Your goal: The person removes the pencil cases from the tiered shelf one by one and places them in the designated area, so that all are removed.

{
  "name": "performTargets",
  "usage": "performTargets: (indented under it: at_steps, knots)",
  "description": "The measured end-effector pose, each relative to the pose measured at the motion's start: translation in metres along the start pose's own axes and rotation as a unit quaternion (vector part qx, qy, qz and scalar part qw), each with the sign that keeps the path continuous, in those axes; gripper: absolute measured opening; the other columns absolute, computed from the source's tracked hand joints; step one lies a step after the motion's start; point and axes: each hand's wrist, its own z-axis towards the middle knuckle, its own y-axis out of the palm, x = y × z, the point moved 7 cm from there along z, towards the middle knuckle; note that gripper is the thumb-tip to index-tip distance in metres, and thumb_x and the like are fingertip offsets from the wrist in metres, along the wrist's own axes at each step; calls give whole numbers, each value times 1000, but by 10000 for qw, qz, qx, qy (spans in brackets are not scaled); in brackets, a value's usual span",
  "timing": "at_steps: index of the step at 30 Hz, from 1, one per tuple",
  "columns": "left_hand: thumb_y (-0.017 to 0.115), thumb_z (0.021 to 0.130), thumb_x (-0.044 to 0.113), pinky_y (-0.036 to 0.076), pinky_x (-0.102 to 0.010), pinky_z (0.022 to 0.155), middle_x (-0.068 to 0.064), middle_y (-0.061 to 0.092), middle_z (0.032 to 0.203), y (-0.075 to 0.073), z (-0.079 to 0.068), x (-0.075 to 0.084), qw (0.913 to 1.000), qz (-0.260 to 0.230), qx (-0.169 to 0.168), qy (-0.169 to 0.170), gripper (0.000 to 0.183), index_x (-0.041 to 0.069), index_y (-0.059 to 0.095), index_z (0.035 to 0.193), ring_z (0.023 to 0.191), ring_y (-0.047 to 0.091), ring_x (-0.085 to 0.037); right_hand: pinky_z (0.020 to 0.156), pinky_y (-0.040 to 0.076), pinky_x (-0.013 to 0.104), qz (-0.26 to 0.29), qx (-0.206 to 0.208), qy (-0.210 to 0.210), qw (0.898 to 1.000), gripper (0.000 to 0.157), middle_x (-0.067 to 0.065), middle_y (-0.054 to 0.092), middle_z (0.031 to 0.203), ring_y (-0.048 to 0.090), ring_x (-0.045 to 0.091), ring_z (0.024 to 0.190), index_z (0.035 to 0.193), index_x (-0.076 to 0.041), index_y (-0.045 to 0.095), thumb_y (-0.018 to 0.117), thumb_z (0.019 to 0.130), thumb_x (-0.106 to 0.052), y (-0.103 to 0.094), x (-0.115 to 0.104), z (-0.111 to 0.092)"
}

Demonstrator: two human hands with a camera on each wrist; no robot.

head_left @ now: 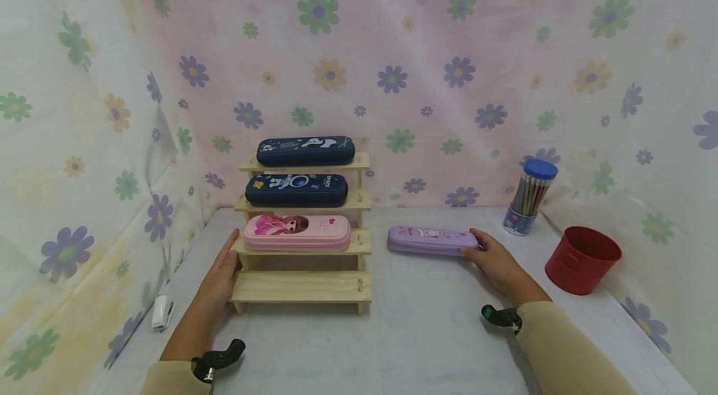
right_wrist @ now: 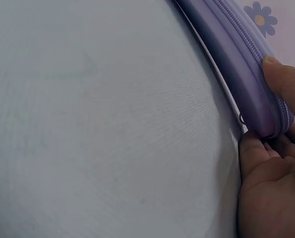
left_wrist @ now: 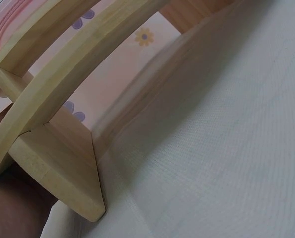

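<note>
Far left, a white stapler (head_left: 163, 313) sits on the white-covered table (head_left: 415, 345), close to the flowered cloth (head_left: 67, 208). Just right of it, in comes the left arm, reaching forward from a beige sleeve with a black band at the wrist. The left hand (head_left: 220, 273) lies flat-ish along the left side of the wooden rack (head_left: 297, 286), fingers stretched forward, fingertips up by the pink case's step; it touches the rack's edge and grasps no case. The wrist view hides most of that hand behind a rack leg.

On the rack, top to bottom: a dark blue pencil case (head_left: 305, 152), a dark blue space case (head_left: 297, 190), then a pink pencil case (head_left: 297, 233) with a doll on it. The lowest step is bare wood.

Across to the right of the rack, and apart from it, here's the purple pencil case (head_left: 429, 239), lying lengthwise, low at the table. The right hand (head_left: 499, 264) has its right end pinched: thumb above by the zip, fingers curled underneath, forearm slanting in from the lower right. Whether the case is fully lifted, I can't tell.

Beyond that hand stands a tub of pencils (head_left: 529, 195) with a blue lid, and rightmost, a red bucket (head_left: 572, 280).
</note>
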Motion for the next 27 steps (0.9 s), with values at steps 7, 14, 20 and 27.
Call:
performTargets:
  at_steps: [7,14,20,27]
  knots:
    - [17,107,67,9,-62,128,7,2,177,-1,1,0,9999,147,20,26,54,62,4,160,164,0,-29,126,15,65,32,179,-57,9998,99,14,6,177,6,42,162,170,-19,8,68,99,-54,-4,2,9]
    - [18,107,67,8,-62,128,7,2,177,-3,3,-2,9999,131,7,40,55,61,3,160,164,0,-28,126,19,64,-165,246,-166,9994,95,15,19,175,17,42,160,170,-15,14,68,100,-50,-3,-2,11]
    - [18,107,68,11,-61,128,7,1,177,-2,4,-1,9999,68,-38,63,57,60,2,161,164,1,-29,125,20,65,-585,292,-182,9977,91,17,17,174,18,44,160,170,-16,9,64,104,-46,2,-6,14]
    - [17,108,66,9,-62,128,6,1,177,-2,4,-2,9998,184,-9,39,56,59,1,161,164,0,-29,125,18,66,-910,300,-129,9953,82,18,15,175,14,46,160,170,-19,9,56,108,-45,7,-11,11]
